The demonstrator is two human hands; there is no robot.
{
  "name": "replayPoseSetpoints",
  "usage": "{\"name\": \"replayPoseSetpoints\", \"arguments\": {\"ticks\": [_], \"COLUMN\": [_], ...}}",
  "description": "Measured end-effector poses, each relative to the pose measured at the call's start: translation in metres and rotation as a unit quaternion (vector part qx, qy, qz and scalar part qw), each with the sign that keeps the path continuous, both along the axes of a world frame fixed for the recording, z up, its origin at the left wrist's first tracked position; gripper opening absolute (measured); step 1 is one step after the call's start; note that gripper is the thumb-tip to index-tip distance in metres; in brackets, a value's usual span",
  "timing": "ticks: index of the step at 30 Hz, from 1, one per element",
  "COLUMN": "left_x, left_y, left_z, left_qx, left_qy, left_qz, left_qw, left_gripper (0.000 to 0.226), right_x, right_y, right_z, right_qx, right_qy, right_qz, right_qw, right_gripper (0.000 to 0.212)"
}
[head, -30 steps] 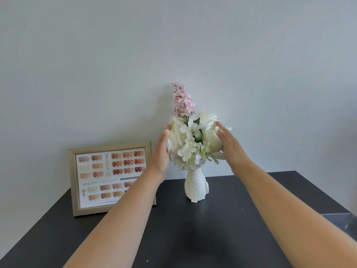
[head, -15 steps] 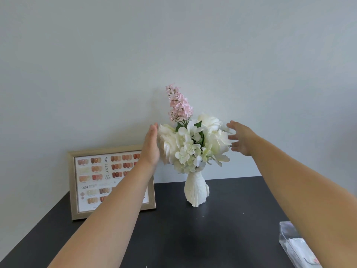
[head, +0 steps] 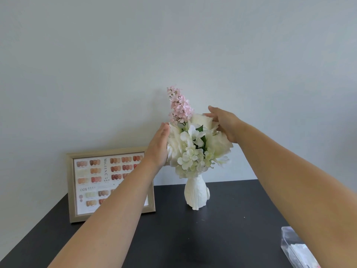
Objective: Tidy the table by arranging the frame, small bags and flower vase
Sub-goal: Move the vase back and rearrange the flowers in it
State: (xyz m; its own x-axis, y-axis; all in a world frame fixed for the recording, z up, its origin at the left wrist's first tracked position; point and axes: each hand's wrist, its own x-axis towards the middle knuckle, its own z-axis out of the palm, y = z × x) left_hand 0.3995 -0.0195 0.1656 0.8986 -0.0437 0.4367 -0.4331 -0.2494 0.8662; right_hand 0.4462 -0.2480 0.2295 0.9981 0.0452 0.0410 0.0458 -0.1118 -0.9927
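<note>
A white textured flower vase [head: 196, 193] stands upright on the black table [head: 222, 229] near the wall, holding white flowers [head: 193, 149] and a pink sprig [head: 179, 105]. My left hand [head: 159, 145] lies flat against the left side of the bouquet, fingers straight. My right hand [head: 225, 122] rests on the white blooms at the upper right, fingers spread. A gold picture frame [head: 92, 182] with a nail colour chart leans against the wall at the left, partly hidden by my left forearm. A small clear bag [head: 295, 248] lies at the lower right.
A plain grey wall [head: 173, 45] stands directly behind the table. The table's left edge runs diagonally toward the lower left corner.
Both hands had drawn away from the bouquet and have come back onto it. The right hand now sits higher, on the top right blooms. The vase has not moved.
</note>
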Motion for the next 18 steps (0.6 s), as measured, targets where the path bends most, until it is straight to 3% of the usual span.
{"name": "replayPoseSetpoints", "arguments": {"ticks": [3,8,13,18], "left_x": [-0.001,-0.007,-0.019,-0.024], "left_y": [0.001,0.008,0.009,-0.003], "left_z": [0.000,-0.007,-0.024,-0.033], "left_qx": [0.007,-0.029,-0.089,-0.076], "left_qy": [0.007,0.000,-0.008,-0.023], "left_qz": [-0.003,0.001,0.006,-0.004], "left_qw": [1.000,1.000,0.996,0.997], "left_gripper": [0.088,0.090,0.084,0.084], "right_x": [-0.005,-0.020,-0.043,-0.073], "right_y": [-0.001,-0.020,-0.023,0.005], "right_z": [-0.005,-0.007,-0.033,-0.075], "right_qx": [-0.044,0.012,0.051,0.064], "right_qy": [0.005,-0.023,-0.030,-0.102], "right_qz": [-0.019,-0.033,-0.141,-0.107], "right_qw": [0.999,0.999,0.988,0.987], "right_gripper": [0.044,0.039,0.048,0.047]}}
